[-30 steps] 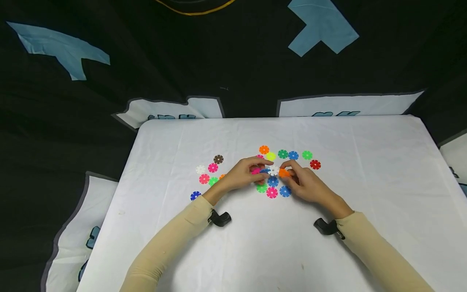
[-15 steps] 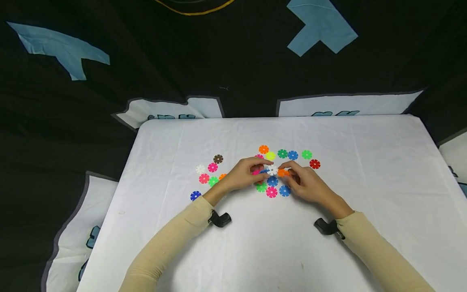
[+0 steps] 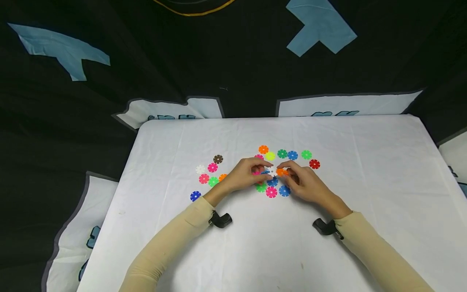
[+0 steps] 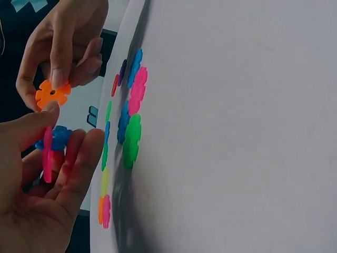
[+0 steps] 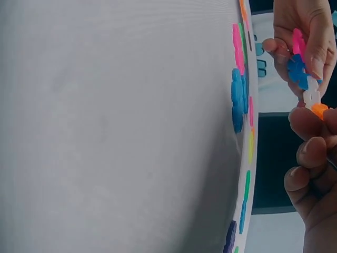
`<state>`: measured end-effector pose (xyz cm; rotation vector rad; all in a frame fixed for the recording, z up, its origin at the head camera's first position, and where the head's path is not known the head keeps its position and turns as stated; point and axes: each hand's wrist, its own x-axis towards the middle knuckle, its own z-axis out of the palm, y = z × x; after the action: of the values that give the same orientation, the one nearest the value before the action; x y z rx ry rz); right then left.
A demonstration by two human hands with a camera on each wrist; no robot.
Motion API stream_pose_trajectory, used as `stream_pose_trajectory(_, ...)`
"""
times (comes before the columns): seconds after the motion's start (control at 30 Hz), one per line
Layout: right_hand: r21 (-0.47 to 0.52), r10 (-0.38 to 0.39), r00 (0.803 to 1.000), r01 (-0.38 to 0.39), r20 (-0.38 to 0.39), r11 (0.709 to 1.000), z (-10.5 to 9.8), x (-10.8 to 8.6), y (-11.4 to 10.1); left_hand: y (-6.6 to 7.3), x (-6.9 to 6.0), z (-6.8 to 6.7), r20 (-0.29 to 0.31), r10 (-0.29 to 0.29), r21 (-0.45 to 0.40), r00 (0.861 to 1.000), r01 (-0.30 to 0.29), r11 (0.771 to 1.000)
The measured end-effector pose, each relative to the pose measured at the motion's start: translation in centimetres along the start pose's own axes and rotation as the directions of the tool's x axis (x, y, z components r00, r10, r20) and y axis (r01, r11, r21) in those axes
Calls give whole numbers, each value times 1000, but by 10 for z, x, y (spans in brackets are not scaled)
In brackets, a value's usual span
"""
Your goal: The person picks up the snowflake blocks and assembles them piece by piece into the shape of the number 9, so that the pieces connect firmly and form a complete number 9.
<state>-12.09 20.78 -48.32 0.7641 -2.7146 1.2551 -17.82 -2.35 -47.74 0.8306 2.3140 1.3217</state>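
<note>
My left hand (image 3: 240,173) holds a short chain of notched plastic discs above the table. In the right wrist view a pink disc (image 5: 298,41), a blue disc (image 5: 296,71) and a white disc (image 5: 311,94) run in a row there, partly covered by the left fingers. Facing it, my right hand (image 3: 308,182) pinches an orange notched disc (image 4: 52,96) between thumb and fingertips. The orange disc meets the white one's edge in the right wrist view; whether their slots interlock cannot be told.
Several loose discs lie below and beyond the hands, among them a pink disc (image 3: 271,192), a blue disc (image 3: 284,191) and a red disc (image 3: 314,164). Another group, with a brown disc (image 3: 218,159), lies left. A white cloth covers the table (image 3: 262,247).
My right hand has shifted very slightly left with the orange disc. The white disc has turned and shows less of its face. The left hand has stayed almost still.
</note>
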Motion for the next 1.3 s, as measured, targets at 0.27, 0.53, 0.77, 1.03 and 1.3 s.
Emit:
stream_pose_trajectory(0.27, 59, -79, 995, 83, -62, 995, 3, 4, 0, 4, 2, 1, -26, -5, 20, 1000, 5, 1000)
stream_pose_trajectory(0.53, 76, -66, 998, 66, 0, 995, 8, 5, -1, 12, 2, -2, -34, 87, 181, 996, -79, 980)
stream_pose_trajectory(0.77, 92, -53, 999, 52, 5, 994, 10, 5, 0, 18, 3, 0, -29, 85, 220, 996, -77, 972)
stream_pose_trajectory(1.03, -35, 125, 991, -123, 38, 992, -13, -2, 9, 10, 0, -6, -45, -51, 44, 998, 53, 998)
stream_pose_trajectory(1.3, -302, 230, 964, -182, 133, 936, -37, -25, 36, 1, -4, -13, -13, -57, -63, 998, 56, 996)
